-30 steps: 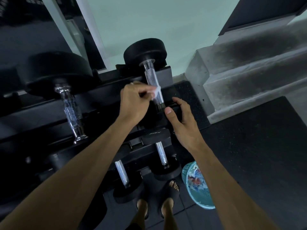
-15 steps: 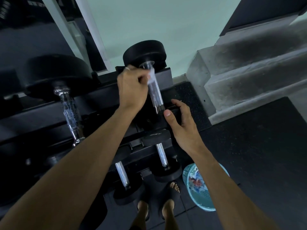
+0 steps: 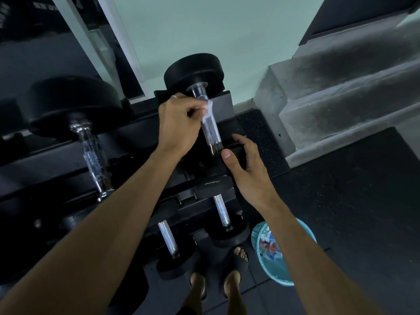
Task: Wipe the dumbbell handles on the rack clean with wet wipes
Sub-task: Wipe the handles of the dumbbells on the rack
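Black weight discs [image 3: 195,69], a silver cross-hatched handle [image 3: 211,128], a white wipe [image 3: 208,109], a turquoise basket [image 3: 276,272].

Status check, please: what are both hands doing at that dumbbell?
Left hand pinches wet wipe against upper handle. Right hand steadies near weight head. Nothing blocking.
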Motion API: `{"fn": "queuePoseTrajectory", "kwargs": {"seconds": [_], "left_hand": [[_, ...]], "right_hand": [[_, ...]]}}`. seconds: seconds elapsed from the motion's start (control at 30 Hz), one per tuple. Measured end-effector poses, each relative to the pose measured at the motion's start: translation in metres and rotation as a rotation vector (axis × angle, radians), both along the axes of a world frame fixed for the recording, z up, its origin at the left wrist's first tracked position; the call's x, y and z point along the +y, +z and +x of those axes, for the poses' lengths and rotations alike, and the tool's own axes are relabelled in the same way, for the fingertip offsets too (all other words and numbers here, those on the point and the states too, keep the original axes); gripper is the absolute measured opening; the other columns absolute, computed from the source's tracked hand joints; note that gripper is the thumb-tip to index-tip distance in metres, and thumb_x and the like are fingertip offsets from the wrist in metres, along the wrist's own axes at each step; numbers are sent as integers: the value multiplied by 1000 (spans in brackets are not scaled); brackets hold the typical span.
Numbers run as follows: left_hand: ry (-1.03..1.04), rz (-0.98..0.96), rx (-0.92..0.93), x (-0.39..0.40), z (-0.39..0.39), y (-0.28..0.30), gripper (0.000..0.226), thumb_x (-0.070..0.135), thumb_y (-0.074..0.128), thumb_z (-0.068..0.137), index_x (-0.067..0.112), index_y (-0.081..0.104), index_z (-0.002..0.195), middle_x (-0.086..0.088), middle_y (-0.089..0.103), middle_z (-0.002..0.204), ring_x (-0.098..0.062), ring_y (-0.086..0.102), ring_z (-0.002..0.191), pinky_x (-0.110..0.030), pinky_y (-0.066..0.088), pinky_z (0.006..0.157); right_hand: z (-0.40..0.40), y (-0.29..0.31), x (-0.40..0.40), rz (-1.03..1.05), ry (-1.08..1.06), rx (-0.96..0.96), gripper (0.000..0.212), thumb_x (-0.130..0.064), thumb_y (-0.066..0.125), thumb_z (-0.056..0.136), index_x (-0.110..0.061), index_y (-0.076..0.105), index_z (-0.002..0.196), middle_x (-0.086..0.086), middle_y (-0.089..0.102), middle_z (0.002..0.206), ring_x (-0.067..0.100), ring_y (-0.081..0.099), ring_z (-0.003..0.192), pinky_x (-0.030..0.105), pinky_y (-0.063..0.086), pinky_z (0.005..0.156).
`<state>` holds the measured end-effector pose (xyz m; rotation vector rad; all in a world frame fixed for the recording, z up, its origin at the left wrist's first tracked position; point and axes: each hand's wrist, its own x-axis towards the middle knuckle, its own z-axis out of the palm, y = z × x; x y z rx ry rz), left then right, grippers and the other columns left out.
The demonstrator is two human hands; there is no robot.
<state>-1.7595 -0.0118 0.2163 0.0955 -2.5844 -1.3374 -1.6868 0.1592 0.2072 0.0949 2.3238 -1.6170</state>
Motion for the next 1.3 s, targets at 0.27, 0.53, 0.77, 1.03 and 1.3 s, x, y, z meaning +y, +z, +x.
{"fn": "queuePoseTrajectory", "kwargs": {"seconds": [0.27, 0.53, 0.77, 1.03, 1.3], "left_hand": [[-409, -84, -251, -3, 23, 1, 14, 9, 76, 83, 19, 79, 93, 7, 75, 91, 2, 69, 80, -21, 57, 83], [-118, -230, 47, -5, -3, 3, 12, 15, 72, 88, 16, 78, 99, 4, 67, 89, -5, 59, 74, -17, 47, 78], [-174, -313, 118, -7, -1, 8, 10, 5, 71, 86, 9, 78, 90, -6, 72, 81, -13, 61, 69, -29, 54, 71], [58, -389, 185, 3, -9, 0, 26, 6, 57, 91, 11, 73, 111, -13, 64, 102, -24, 62, 84, -26, 48, 75], [-272, -497, 152, 4, -8, 18, 26, 12, 53, 89, 3, 77, 96, -17, 66, 90, -27, 64, 77, -34, 57, 71]], "right_hand": [[2, -2, -2, 16, -27, 2, 50, -43, 56, 96, -33, 41, 143, -16, 38, 142, -8, 37, 121, 0, 30, 87], [3, 3, -1, 27, 3, -20, 63, -47, 59, 94, -34, 32, 150, -18, 31, 151, -7, 27, 126, 5, 25, 92], [5, 11, 2, 83, 39, -32, 87, -40, 77, 82, -31, 29, 154, -15, 33, 156, 1, 28, 141, 18, 23, 107], [4, 5, 4, 40, 55, -32, 82, -43, 75, 84, -35, 29, 152, -19, 30, 154, -3, 26, 136, 24, 26, 111], [2, 1, 7, -19, 40, -45, 75, -39, 74, 85, -39, 33, 148, -27, 31, 142, -9, 26, 127, 18, 23, 104]]}}
